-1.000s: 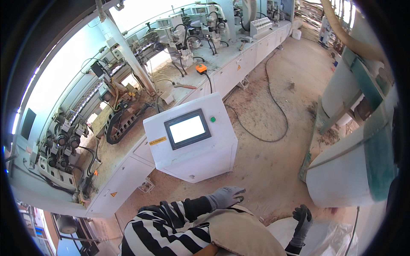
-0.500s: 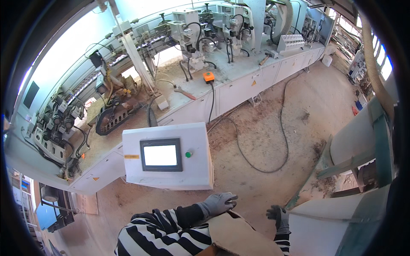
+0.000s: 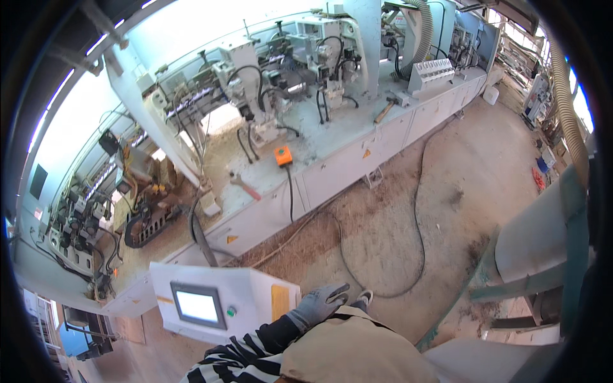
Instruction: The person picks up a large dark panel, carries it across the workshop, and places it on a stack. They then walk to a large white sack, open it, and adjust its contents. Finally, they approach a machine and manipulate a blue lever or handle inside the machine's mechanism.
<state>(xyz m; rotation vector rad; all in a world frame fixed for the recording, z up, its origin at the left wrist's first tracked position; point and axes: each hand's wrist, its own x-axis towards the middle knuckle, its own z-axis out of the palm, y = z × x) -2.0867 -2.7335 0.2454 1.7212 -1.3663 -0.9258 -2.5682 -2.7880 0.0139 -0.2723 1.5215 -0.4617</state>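
My left hand (image 3: 318,306), in a grey work glove, hovers in front of my body beside the white control box. Its fingers stretch to the right with a gap between them, and nothing is in them. The box (image 3: 255,297) carries a lit screen (image 3: 196,306) and a green button (image 3: 231,311). Tan cloth (image 3: 354,354), like an apron, covers my front just right of the hand. One of my shoes (image 3: 364,298) shows past the fingertips. My right hand is out of view.
A long white machine runs from left to far right. On its bed (image 3: 287,185) lie a red-handled wrench (image 3: 245,187), an orange switch box (image 3: 283,156) and a hammer (image 3: 385,111). A black cable (image 3: 418,217) loops across the dusty floor. Green framework (image 3: 523,286) stands at right.
The view has swung and moved forward, so the control box sits lower and farther left. My right hand has dropped out of view. The left hand stays in front of me.
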